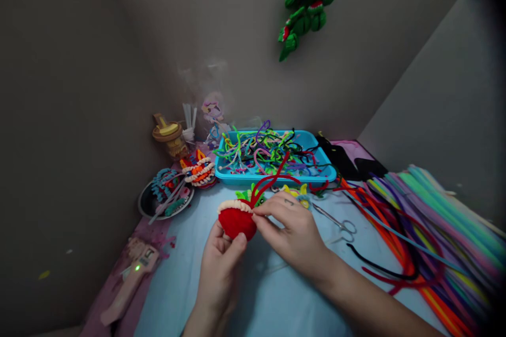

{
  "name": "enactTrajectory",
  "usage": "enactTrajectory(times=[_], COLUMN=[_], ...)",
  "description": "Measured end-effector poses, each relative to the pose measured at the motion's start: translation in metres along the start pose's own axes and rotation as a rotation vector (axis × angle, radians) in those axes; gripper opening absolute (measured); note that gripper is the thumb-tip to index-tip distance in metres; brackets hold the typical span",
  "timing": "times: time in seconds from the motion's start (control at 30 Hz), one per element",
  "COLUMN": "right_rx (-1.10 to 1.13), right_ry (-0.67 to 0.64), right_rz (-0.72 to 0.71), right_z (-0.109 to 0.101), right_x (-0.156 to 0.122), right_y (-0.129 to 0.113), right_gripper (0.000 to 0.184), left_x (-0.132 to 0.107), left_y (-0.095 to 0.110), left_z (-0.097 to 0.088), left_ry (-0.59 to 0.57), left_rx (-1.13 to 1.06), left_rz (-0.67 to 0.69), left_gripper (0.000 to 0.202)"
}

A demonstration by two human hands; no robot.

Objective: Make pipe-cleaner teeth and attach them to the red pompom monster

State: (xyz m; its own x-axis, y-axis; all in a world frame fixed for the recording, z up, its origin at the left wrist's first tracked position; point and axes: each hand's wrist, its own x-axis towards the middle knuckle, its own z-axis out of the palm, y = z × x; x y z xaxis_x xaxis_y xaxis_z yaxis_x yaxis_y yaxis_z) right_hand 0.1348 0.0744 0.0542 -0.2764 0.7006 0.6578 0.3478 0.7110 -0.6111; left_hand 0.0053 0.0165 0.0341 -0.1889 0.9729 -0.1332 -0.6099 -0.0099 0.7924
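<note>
A red dome [236,222], rounded and fuzzy like wound chenille stem, is held just above the near middle of the bench [276,297], with a cream rim [234,205] of the same plush pile along its top edge and loose red stems [272,175] curving up and away from its right side. The left hand [220,266] cups the dome from below, thumb and fingers closed around its lower half. The right hand [294,229] comes in from the right, fingers curled, its fingertips [259,211] pinched together on the rim's end where the stems leave. Just beyond lie small green and yellow fuzzy pieces [292,190], and metal scissors [340,224] rest beside the right hand. Farther back a shallow blue plastic tray [253,178] holds a tangle of bent coloured stems. Long straight stems [435,221] in many colours fan along the right side, a black one [381,269] looped nearer. At the left are a round dish [144,205] of finished fuzzy figures and a glue gun [130,280] showing a green light
</note>
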Motion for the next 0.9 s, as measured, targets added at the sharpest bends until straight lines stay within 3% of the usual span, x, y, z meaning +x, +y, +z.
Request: enactTrajectory(times=[0.27,0.73,0.9], right_rx=[0.034,0.01,0.01], right_ry=[0.06,-0.046,-0.014], right_rz=[0.132,0.034,0.05], right_z=[0.004,0.0,0.001], right_x=[-0.002,0.001,-0.001], right_y=[-0.009,0.001,0.002], right_gripper=[0.013,0.012,0.011], left_x=[-0.001,0.001,0.002], left_y=[-0.011,-0.01,-0.008], left_z=[-0.012,-0.009,-0.007], left_ry=[0.032,0.041,0.011], left_rx=[0.166,0.137,0.114], left_rz=[0.118,0.109,0.091], left_gripper=[0.037,0.035,0.037])
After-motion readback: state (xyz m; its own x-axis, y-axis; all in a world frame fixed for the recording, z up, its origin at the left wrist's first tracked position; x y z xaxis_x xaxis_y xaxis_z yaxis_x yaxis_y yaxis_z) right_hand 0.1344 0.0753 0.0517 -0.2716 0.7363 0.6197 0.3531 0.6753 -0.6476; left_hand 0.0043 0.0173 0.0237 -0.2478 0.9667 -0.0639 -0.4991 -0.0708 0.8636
